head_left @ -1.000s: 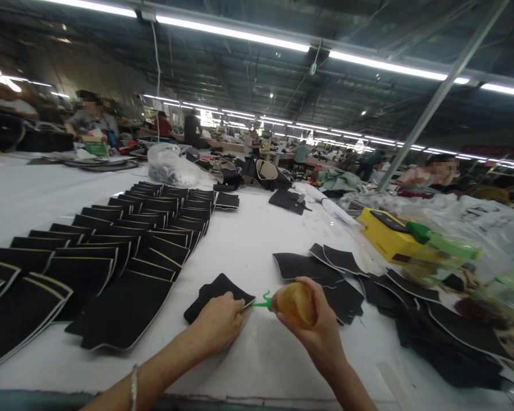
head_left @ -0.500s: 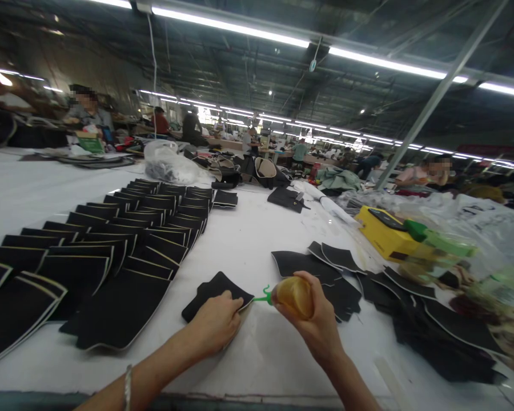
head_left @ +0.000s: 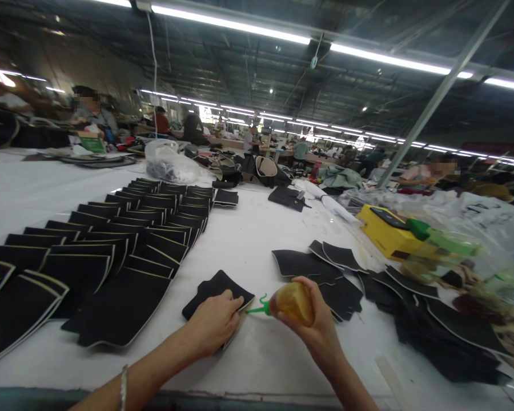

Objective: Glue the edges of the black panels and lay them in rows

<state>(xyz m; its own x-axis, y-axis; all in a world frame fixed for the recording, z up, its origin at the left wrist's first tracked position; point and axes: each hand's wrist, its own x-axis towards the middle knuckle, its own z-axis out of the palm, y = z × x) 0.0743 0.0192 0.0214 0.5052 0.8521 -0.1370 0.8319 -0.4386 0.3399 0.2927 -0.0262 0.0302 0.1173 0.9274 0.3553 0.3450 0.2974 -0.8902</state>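
My left hand (head_left: 215, 322) presses on a small black piece (head_left: 216, 285) lying on the white table, its fingers close together near the piece's right edge. In my right hand (head_left: 314, 319) is an amber squeeze bottle (head_left: 293, 302), tilted sideways. The bottle's green nozzle (head_left: 259, 308) points left and its tip is at the edge of the piece, close to my left fingertips. To the left, overlapping rows of black pieces with pale edges (head_left: 124, 302) cover the table. Loose black pieces (head_left: 306, 265) lie beyond my right hand.
More black pieces (head_left: 445, 342) are heaped at the right. Behind them stand a yellow box (head_left: 388, 237) and clear plastic bags (head_left: 492, 222). A plastic-wrapped bundle (head_left: 171, 162) and dark bags (head_left: 263, 171) sit at the far side. People work in the background.
The bottle in my right hand has shifted slightly down and left, and its nozzle tip has moved from the piece's right corner down along its edge. My left hand has hardly moved.
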